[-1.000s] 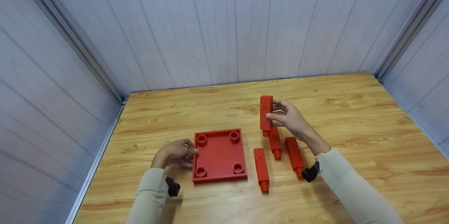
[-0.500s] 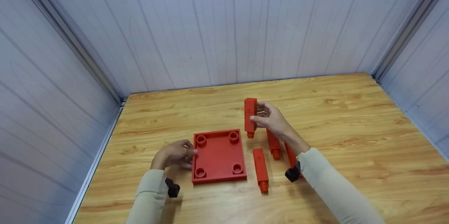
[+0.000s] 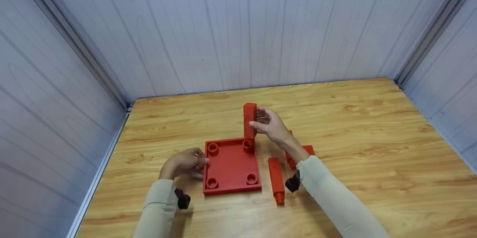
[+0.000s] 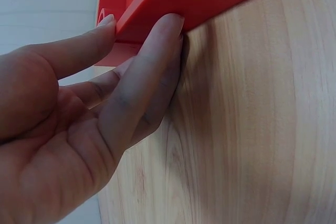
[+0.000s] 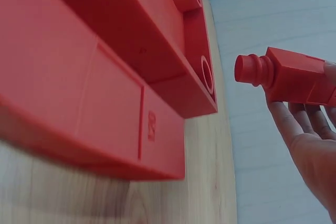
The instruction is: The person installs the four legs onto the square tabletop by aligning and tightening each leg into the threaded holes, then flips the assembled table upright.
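In the head view a shallow red square tray [image 3: 231,165] lies on the table, with a round socket inside each corner. My left hand [image 3: 184,162] pinches its left wall, thumb on the rim and fingers against the outer side, as the left wrist view shows. My right hand [image 3: 274,128] grips a red square post [image 3: 249,120] upright, its ridged round peg pointing down. From the head, the peg overlaps the tray's far right socket [image 3: 248,144]. In the right wrist view the peg [image 5: 254,70] stands apart from the sockets.
Right of the tray lies a similar red post [image 3: 276,180], its peg toward me. Two more posts lie beyond it, partly hidden under my right forearm. Pale panel walls [image 3: 231,29] enclose the wooden table [image 3: 357,126] at the back and sides.
My right hand has carried the post leftward, from above the loose posts to the tray's far right corner. My left hand has stayed at the tray's left wall.
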